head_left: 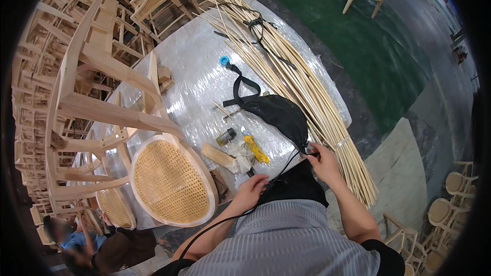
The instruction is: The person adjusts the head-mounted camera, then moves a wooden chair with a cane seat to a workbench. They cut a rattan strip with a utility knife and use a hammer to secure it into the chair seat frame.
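Observation:
A black waist bag with a strap and a blue-ended piece lies across the plastic-wrapped table. My right hand is closed on the near corner of this bag, thumb and fingers pinched together. At the table's near edge, my left hand has its fingers curled; what they hold, if anything, is hidden. A thin black cord runs past my left hand up toward the bag. Ahead of that hand lie a yellow-handled tool, a small dark jar, a wooden block and a crumpled whitish cloth.
A long bundle of rattan canes, tied with black strips, lies along the table's right side. A wooden chair with a round woven seat lies tipped at the left. Many chair frames are stacked beyond. Another person sits at lower left.

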A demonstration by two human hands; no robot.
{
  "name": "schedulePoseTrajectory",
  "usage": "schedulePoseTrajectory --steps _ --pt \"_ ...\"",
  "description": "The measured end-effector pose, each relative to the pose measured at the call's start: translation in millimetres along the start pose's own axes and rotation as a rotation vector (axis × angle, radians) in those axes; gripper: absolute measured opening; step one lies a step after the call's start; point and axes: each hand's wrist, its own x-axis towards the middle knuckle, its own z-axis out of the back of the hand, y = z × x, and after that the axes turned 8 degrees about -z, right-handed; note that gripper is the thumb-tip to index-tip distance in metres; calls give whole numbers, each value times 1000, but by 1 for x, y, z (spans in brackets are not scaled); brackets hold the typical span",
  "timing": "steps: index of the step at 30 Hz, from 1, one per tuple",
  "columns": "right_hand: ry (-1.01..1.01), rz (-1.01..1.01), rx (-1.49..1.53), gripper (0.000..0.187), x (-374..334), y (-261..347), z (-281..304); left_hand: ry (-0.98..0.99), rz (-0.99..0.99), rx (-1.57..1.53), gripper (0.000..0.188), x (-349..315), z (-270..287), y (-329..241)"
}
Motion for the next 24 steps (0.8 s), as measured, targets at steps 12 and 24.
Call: schedulePoseTrajectory --steps 12,24 --pt "263 -25 -185 42 -34 11 13 487 -196 -543 80 -74 -26 -39" --pt "406 -103 93 35 -73 13 141 -1271 -984 -1382 36 98 80 -193"
